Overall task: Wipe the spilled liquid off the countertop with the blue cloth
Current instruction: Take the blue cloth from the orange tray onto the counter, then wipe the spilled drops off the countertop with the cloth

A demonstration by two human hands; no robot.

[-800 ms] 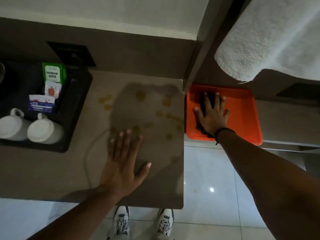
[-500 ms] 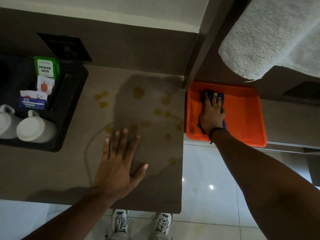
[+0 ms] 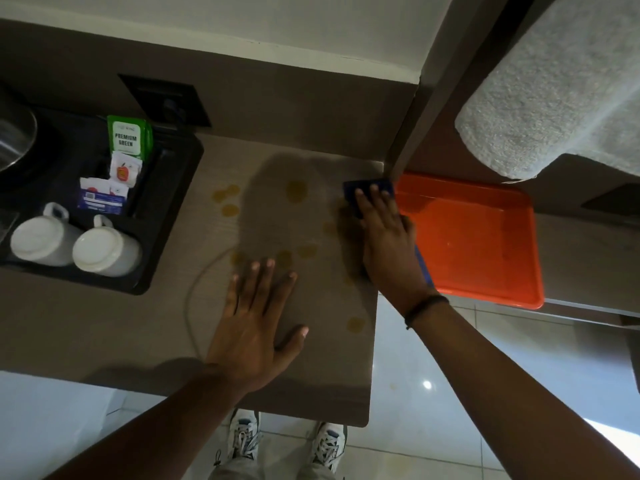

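Observation:
Yellowish drops of spilled liquid (image 3: pixel 296 191) dot the brown countertop (image 3: pixel 304 368), several of them between my two hands. My right hand (image 3: pixel 384 233) presses the blue cloth (image 3: pixel 360 188) flat on the countertop's far right corner; the cloth shows beyond my fingertips and along my wrist. My left hand (image 3: pixel 256 317) lies flat on the counter with its fingers spread, holding nothing, just below a row of drops.
An orange tray (image 3: pixel 485 237) sits on a lower shelf right of the counter. A black tray (image 3: pixel 166 237) at the left holds two white cups (image 3: pixel 104 247) and tea sachets (image 3: pixel 127 136). A grey towel (image 3: pixel 554 88) hangs at the upper right. Tiled floor lies below.
My right hand has carried the blue cloth out of the orange tray leftward onto the counter's right corner. My left hand stays flat in place.

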